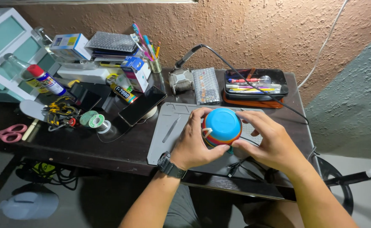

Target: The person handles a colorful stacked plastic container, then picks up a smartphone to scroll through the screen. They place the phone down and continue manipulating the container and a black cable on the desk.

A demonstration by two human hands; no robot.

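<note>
I see the blue bowl [222,126] clamped between left hand [192,145] and right hand [270,143], base up, above the bench's [88,145] front edge.

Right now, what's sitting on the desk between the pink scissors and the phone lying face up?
In the head view, between the pink scissors and the phone lie a tangle of yellow and black wires and a green solder spool.
</note>
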